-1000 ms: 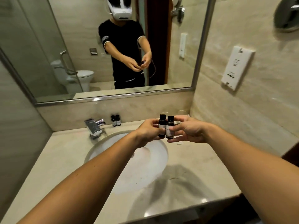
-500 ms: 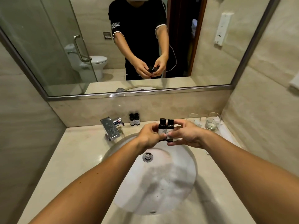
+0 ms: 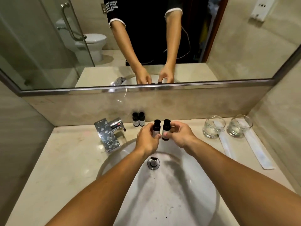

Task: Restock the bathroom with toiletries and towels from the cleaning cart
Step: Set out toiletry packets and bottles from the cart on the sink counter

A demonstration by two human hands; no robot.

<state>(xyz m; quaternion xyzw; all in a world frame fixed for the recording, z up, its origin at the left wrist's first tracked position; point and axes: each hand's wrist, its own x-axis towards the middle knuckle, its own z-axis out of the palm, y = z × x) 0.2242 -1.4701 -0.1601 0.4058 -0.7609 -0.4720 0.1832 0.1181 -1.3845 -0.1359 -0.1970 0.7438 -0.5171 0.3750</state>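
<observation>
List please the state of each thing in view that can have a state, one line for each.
Left hand: grips one small dark bottle, capped, upright.
Right hand: grips second bottle, capped, upright.
Bottle pair by the wall: capped, standing together.
Faucet: no water running.
Drain stopper: cannot tell.
Two glasses: upright.

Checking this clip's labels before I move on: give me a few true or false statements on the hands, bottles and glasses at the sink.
1. Each hand holds one small dark bottle: the left hand one bottle, the right hand the other. True.
2. Both held bottles lie flat on the counter. False: they are upright, in the hands above the basin.
3. Two more bottles stand by the back wall. True.
4. The two glasses stand left of the tap. False: they are on the right side of the counter.
</observation>
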